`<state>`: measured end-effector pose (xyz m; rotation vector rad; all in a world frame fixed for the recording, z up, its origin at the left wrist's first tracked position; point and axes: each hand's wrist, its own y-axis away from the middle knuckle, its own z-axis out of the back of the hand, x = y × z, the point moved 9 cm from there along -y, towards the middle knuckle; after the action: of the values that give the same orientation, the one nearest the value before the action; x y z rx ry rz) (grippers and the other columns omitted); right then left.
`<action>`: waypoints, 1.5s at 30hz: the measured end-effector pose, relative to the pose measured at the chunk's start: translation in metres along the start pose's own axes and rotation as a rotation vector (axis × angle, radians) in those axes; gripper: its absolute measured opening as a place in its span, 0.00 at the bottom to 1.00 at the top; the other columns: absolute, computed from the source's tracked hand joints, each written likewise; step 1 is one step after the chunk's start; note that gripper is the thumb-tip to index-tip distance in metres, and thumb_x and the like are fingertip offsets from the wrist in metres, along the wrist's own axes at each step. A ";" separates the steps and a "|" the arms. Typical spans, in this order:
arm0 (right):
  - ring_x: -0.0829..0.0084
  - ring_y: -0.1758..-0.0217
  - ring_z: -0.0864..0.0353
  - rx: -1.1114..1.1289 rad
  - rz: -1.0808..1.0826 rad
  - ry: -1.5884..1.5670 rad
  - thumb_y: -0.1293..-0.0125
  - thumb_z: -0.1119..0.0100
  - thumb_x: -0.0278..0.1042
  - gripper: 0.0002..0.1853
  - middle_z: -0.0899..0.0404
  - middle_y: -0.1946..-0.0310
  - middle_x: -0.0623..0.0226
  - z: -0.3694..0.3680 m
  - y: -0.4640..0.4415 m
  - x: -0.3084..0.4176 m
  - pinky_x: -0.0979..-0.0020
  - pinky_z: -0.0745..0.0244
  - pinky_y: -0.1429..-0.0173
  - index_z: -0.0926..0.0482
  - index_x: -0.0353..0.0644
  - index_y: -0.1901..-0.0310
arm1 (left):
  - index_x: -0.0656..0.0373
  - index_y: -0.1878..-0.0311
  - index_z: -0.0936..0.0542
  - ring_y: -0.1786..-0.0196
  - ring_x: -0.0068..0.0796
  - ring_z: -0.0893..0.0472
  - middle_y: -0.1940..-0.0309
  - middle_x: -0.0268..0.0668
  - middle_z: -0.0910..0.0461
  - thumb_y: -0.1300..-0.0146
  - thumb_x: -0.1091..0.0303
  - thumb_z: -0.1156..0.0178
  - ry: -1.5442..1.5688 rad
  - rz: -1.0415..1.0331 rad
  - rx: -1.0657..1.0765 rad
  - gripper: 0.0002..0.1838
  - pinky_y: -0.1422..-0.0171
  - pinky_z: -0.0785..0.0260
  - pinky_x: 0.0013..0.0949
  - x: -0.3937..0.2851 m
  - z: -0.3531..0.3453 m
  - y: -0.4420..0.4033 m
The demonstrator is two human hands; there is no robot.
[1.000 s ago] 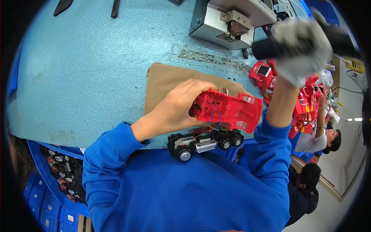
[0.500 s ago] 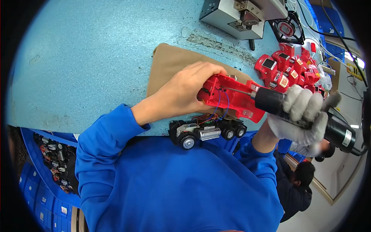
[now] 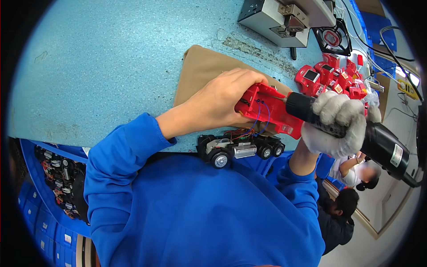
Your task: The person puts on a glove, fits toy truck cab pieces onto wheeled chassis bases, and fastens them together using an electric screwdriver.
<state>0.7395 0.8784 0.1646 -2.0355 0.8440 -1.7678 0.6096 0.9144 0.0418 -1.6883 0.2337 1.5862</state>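
My bare left hand [image 3: 222, 95] is closed around the near end of a red plastic toy truck body [image 3: 278, 116], held with its hollow inside facing up. In my gloved right hand [image 3: 340, 120] is a black electric screwdriver [image 3: 303, 108], its thin bit reaching into the red shell. Whether the bit tip sits on a screw I cannot make out. Thin blue wires run from the shell down to a black toy truck chassis [image 3: 243, 151] with silver-hubbed wheels, standing at the table's front edge below my hands. A brown cloth pad [image 3: 195, 66] lies under the shell.
Several red truck cabs [image 3: 311, 75] are heaped at the right. Behind them stand a black fan [image 3: 331, 36] and a grey metal machine [image 3: 278, 22]. A blue bin [image 3: 38, 178] of chassis parts is at lower left. Two people [image 3: 340, 213] are at the right.
The screwdriver's rear end has swung down, and its body tilts more steeply. The whole scene has shifted slightly in view. My left hand keeps its hold on the red shell.
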 end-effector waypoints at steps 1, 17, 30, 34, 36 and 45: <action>0.72 0.86 0.34 0.028 -0.003 0.005 0.35 0.59 0.27 0.22 0.36 0.80 0.66 -0.005 0.000 -0.001 0.65 0.29 0.80 0.41 0.44 0.39 | 0.60 0.49 0.28 0.56 0.36 0.22 0.57 0.39 0.24 0.59 0.73 0.27 0.000 0.000 -0.001 0.31 0.51 0.28 0.33 0.000 0.000 0.001; 0.72 0.78 0.27 0.117 -0.057 0.365 0.45 0.52 0.16 0.14 0.29 0.77 0.63 -0.034 0.012 -0.013 0.67 0.25 0.71 0.37 0.34 0.56 | 0.60 0.47 0.30 0.52 0.43 0.23 0.55 0.43 0.24 0.58 0.72 0.30 -0.026 0.081 0.085 0.32 0.47 0.29 0.36 0.005 -0.005 -0.003; 0.60 0.73 0.19 -0.153 -0.265 1.384 0.48 0.36 0.31 0.16 0.22 0.77 0.54 0.119 0.071 0.034 0.64 0.25 0.67 0.25 0.37 0.57 | 0.62 0.44 0.30 0.48 0.32 0.22 0.52 0.41 0.23 0.60 0.72 0.26 -0.200 0.101 0.128 0.36 0.42 0.30 0.32 0.006 -0.008 0.002; 0.52 0.59 0.19 -0.147 -0.764 1.400 0.47 0.35 0.38 0.29 0.20 0.61 0.48 0.154 0.129 -0.021 0.61 0.24 0.56 0.31 0.40 0.44 | 0.62 0.44 0.30 0.49 0.30 0.22 0.52 0.39 0.23 0.60 0.72 0.25 -0.225 0.139 0.145 0.36 0.42 0.31 0.31 0.008 -0.010 0.002; 0.52 0.57 0.20 -0.079 -0.750 1.501 0.46 0.37 0.38 0.29 0.21 0.60 0.48 0.146 0.127 -0.017 0.60 0.25 0.53 0.31 0.40 0.42 | 0.62 0.44 0.30 0.47 0.29 0.23 0.51 0.40 0.23 0.60 0.72 0.25 -0.170 0.186 0.168 0.37 0.41 0.32 0.31 0.006 -0.012 0.001; 0.53 0.50 0.27 -0.210 -0.298 0.770 0.56 0.30 0.23 0.26 0.28 0.55 0.53 0.057 0.214 0.010 0.61 0.31 0.44 0.28 0.39 0.53 | 0.57 0.46 0.26 0.52 0.41 0.27 0.51 0.40 0.26 0.68 0.73 0.27 -0.563 -0.386 0.130 0.37 0.45 0.37 0.39 -0.120 0.012 -0.001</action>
<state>0.7476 0.6982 0.0364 -1.6313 0.9852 -2.8141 0.5773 0.8782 0.1525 -1.0522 -0.2560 1.6311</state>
